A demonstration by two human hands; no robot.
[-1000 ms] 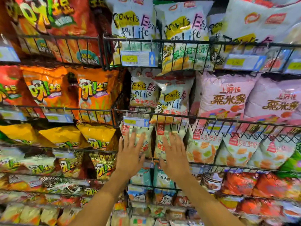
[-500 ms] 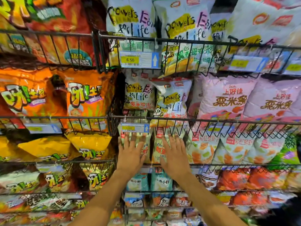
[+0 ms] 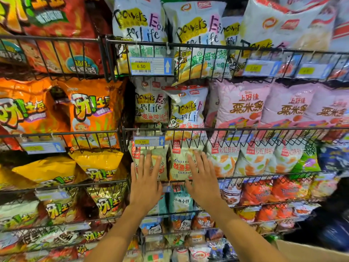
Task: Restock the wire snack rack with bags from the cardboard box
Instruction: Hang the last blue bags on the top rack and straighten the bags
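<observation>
At the middle tier of the rack [image 3: 245, 129], just under the 5.50 tag [image 3: 148, 142], two pale-green bags stood side by side behind the front wires. L hand [image 3: 146, 186] lay flat on the left green bag [image 3: 164, 163], fingers [image 3: 149, 161] straight and spread apart, tips close under the tag. Its palm covered the tier's lower front wire. R hand [image 3: 204, 186] lay the same way on the right green bag [image 3: 179, 165], fingers [image 3: 198, 163] straight and fanned, thumb out toward the L hand, w/ a gap btwn the two hands. Neither hand curled round anything.

Right of the green bags, same tier, stood prawn-chip bags [image 3: 255, 161] w/ orange and green shapes. One tier up were white "Powers" bags [image 3: 151, 104] above the hands and pink bags [image 3: 243, 108] to their right. Orange bags [image 3: 90, 114] filled the rack's left section at that level, w/ yellow bags [image 3: 98, 163] below them. Teal bag [image 3: 180, 202] sat on the tier under the hands. 6.50 tag [image 3: 151, 66] hung on the top tier's rail.

Box [image 3: 311, 250]: only a tan edge showed, low and right of the rack, well apart from both hands.
</observation>
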